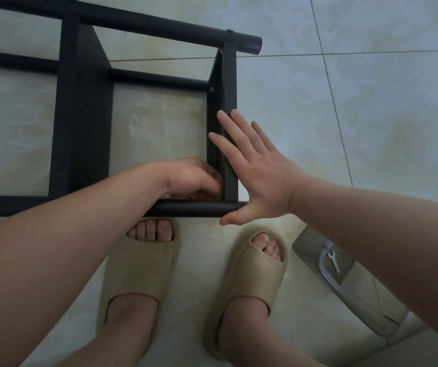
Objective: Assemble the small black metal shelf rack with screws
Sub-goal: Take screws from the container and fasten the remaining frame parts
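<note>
Hidden: left hand (191,178) fingertips curled into rack (80,115) near-R corner, can't tell if holding anything; rack cut off at L edge.
Rack: lies on floor (371,102), just ahead of slippers (138,268); long axis L–R, tube ends point R.
Right hand (255,176): flat, fingers spread, against end panel.

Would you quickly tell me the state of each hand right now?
Left hand: curled at the rack corner; holding what, cannot be told.
Right hand: open, fingers straight, touching the rack.
</note>
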The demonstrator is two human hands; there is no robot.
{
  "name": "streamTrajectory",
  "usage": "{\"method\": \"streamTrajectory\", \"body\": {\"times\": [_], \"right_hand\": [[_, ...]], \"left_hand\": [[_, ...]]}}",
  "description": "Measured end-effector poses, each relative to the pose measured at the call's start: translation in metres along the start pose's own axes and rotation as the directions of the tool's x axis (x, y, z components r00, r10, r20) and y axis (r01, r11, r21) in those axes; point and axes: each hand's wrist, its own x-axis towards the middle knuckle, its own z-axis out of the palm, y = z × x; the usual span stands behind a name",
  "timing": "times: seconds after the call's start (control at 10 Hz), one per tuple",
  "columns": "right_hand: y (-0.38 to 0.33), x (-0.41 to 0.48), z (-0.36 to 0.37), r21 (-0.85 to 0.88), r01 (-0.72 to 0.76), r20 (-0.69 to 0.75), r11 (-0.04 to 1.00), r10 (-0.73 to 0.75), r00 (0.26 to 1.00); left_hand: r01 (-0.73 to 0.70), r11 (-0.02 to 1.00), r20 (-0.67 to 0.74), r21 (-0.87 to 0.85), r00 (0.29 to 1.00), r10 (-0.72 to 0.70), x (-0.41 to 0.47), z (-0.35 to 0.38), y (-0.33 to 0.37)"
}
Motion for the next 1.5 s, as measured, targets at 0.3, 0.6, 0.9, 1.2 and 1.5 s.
{"method": "streamTrajectory", "body": {"times": [0.3, 0.6, 0.9, 1.2, 1.5], "right_hand": [[0.0004, -0.0001, -0.0003, 0.006, 0.001, 0.001, 1.000, -0.001, 1.000], [0.0001, 0.0001, -0.0008, 0.002, -0.003, 0.007, 1.000, 0.003, 1.000], [0.0001, 0.0000, -0.0009, 0.002, -0.003, 0.005, 1.000, 0.003, 1.000], [-0.0001, 0.0001, -0.0003, 0.004, -0.001, 0.006, 1.000, 0.001, 1.000], [-0.0001, 0.0000, -0.0008, 0.002, -0.001, -0.001, 1.000, 0.001, 1.000]], "left_hand": [[0.006, 0.995, 0.070, -0.096, 0.998, 0.001, 0.0032, -0.0019, -0.0009], [0.021, 0.998, -0.004, 0.065, 1.000, -0.021, 0.0010, 0.0004, -0.0013], [-0.012, 0.999, 0.054, -0.052, 0.998, 0.015, 0.0019, -0.0008, -0.0009], [-0.004, 0.999, 0.035, -0.039, 0.999, 0.006, 0.0028, -0.0001, -0.0025], [0.006, 1.000, 0.012, -0.016, 1.000, -0.006, 0.0048, -0.0020, -0.0044]]}}
